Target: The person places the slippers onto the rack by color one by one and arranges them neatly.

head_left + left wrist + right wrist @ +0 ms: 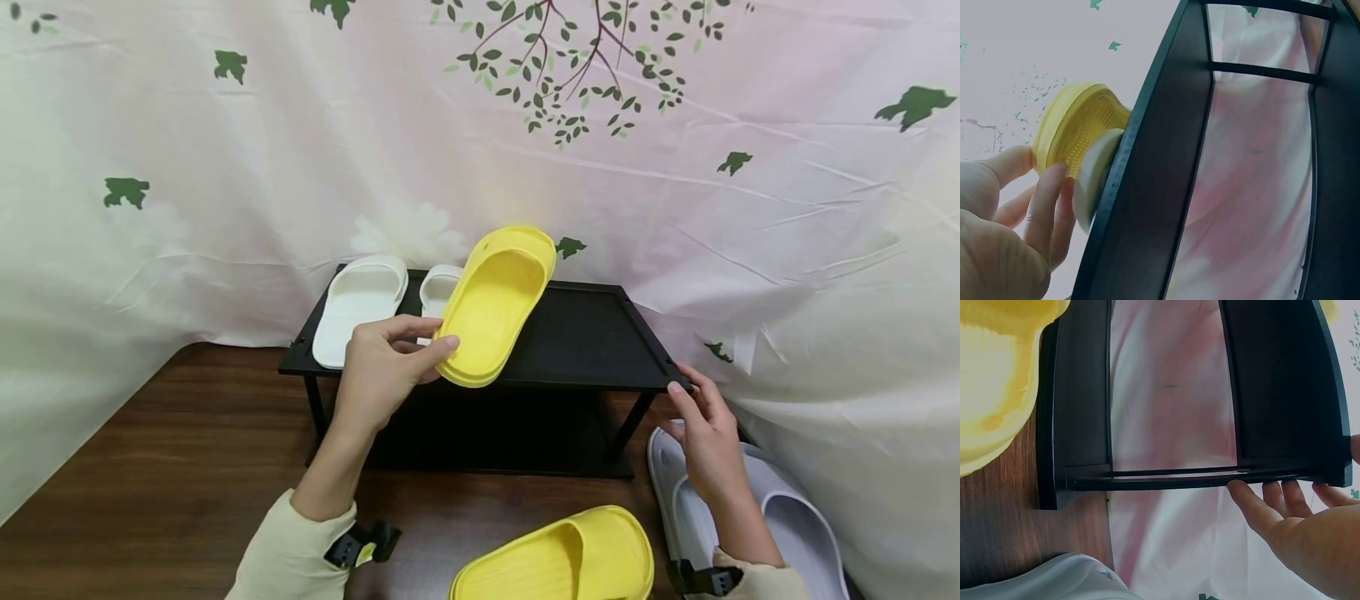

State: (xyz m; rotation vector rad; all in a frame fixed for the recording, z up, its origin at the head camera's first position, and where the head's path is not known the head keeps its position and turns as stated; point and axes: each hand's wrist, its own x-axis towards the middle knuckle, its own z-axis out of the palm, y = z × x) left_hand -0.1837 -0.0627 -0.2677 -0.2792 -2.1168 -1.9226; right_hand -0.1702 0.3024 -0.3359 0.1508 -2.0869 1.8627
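My left hand (378,367) pinches a yellow slipper (495,312) by its heel end, thumb on the inner side. The slipper is tilted above the black two-tier shoe rack (592,333), its toe pointing up and away. In the left wrist view its ribbed sole (1082,128) shows beside the rack. Two white slippers (360,304) stand on the top shelf at the left; the yellow one partly hides the second white slipper (438,290). At the rack's right front corner, my right hand (708,442) grips the shelf edge with thumb and fingers.
Another yellow slipper (615,550) lies on the brown wooden floor (165,467) in front of the rack. Large grey slippers (802,533) sit at the right, partly behind my right forearm. A printed cloth (300,167) hangs behind and along both sides.
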